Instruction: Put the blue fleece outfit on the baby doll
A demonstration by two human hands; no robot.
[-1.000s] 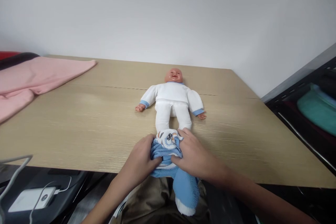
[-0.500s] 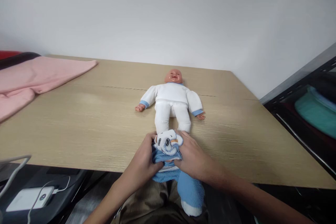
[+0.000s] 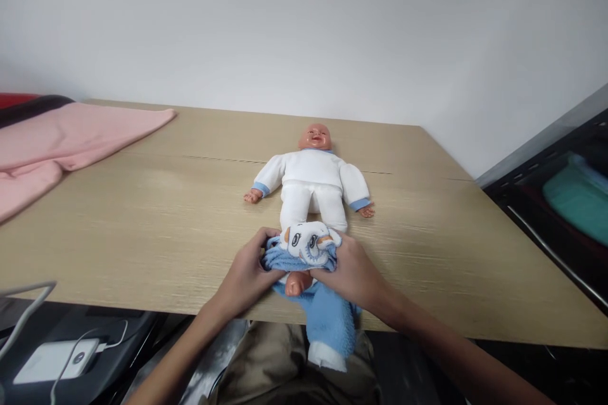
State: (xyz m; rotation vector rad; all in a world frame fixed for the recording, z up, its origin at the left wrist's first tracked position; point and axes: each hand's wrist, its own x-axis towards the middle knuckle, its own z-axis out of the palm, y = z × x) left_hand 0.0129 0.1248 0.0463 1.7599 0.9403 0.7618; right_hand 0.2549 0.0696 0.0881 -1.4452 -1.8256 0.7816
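Observation:
A baby doll point(image 3: 312, 168) in a white top with blue cuffs lies on its back, its head away from me and its legs toward me. Blue fuzzy doll pants point(image 3: 331, 316) with an embroidered elephant patch are bunched around one lower leg, and that foot pokes out below the gathered cloth. My left hand point(image 3: 251, 269) grips the bunched cloth on the left side, thumb toward the foot. On the right side my right hand point(image 3: 356, 272) pinches the same cloth. The other pant leg, with its white cuff, hangs over the table's front edge. The doll's other foot is hidden.
A pink blanket point(image 3: 80, 139) lies on the left of the wooden table point(image 3: 166, 202). Below the left front edge, a white power bank point(image 3: 54, 359) with cables rests on a dark surface. A dark rack point(image 3: 546, 215) holding a green item stands at the right.
Both hands have moved up toward the doll, drawing the bunched pants farther onto the leg. The foot now shows through the cloth, and the hanging pant leg has risen slightly.

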